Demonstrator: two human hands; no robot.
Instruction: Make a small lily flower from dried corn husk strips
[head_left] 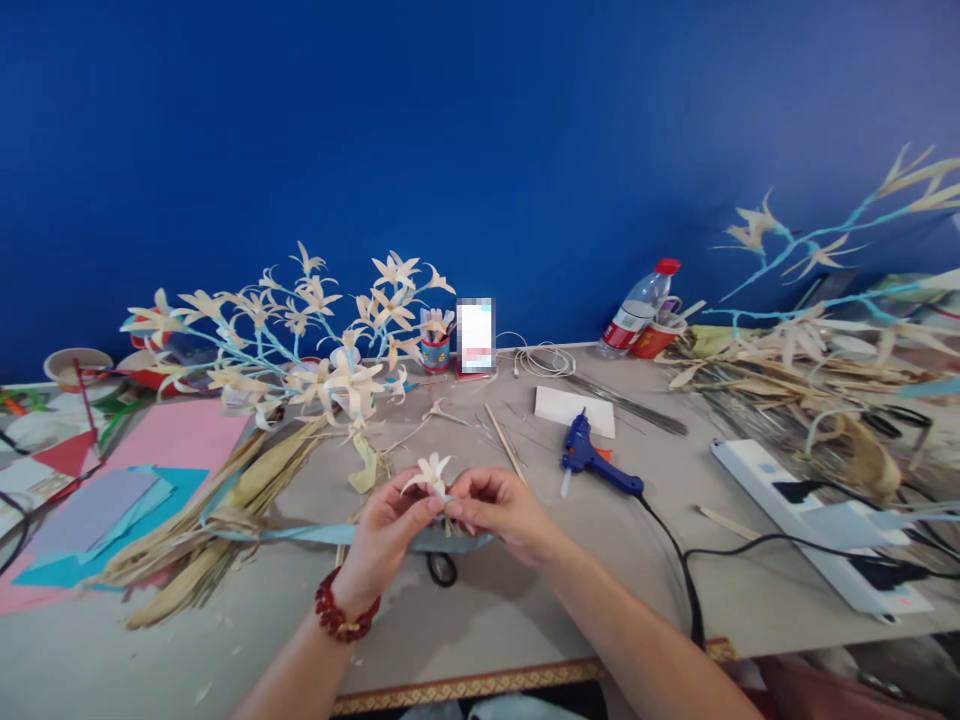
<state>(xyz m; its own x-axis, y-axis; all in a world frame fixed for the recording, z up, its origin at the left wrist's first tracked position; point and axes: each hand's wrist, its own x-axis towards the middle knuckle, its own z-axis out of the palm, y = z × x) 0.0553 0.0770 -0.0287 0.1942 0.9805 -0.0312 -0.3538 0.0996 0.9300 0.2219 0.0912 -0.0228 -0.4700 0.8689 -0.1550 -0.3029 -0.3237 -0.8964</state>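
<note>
Between my hands is a small cream flower (431,473) with pointed petals, facing up. My left hand (388,525) pinches it just below the petals, thumb and fingers closed. My right hand (510,510) is closed too, its thumb and fingertips meeting at the flower's base on a bit of light blue strip. A long light blue strip (315,537) runs on the table from the left to under both hands. The exact grip behind the fingers is hidden. A black loop (442,570), perhaps a scissors handle, lies just below my hands.
Branches of cream flowers (352,375) stand back left; dried husks (262,480) and coloured paper (180,435) lie left. Right are a blue glue gun (592,460) with its cord, thin wires (630,405), a power strip (795,530) and a bottle (637,308). A phone (476,335) stands behind.
</note>
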